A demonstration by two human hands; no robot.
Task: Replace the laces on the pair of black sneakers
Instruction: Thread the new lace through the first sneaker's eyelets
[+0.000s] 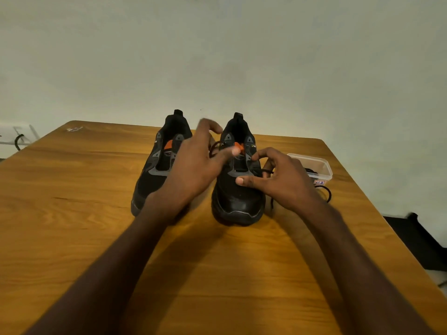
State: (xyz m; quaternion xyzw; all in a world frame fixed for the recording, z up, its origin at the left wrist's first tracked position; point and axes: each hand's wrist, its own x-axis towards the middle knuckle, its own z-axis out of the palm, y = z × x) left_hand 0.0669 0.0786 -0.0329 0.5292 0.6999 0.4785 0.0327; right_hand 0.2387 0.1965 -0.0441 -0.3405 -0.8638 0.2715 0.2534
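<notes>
Two black sneakers stand side by side on the wooden table (72, 213), toes toward the person: the left sneaker (159, 163) and the right sneaker (238, 189), each with grey eyelet panels and an orange patch on the tongue. One clear plastic container (314, 165) sits just right of the right sneaker, with a black lace (325, 189) spilling out of it onto the table.

Two bare hands reach over the shoes. The left hand (196, 165) hovers between the sneakers and over the right one's inner side, its fingers spread and blurred; a loop of black lace (214, 148) shows just beside its fingers, but whether it grips that loop cannot be told. The right hand (278, 177) lies against the right sneaker's outer side, thumb stretched across the vamp and touching it, index finger curled toward the eyelets; a strand of lace passes under the fingers, and the hold appears to be a pinch.

Both forearms extend straight out from the bottom of the view.
</notes>
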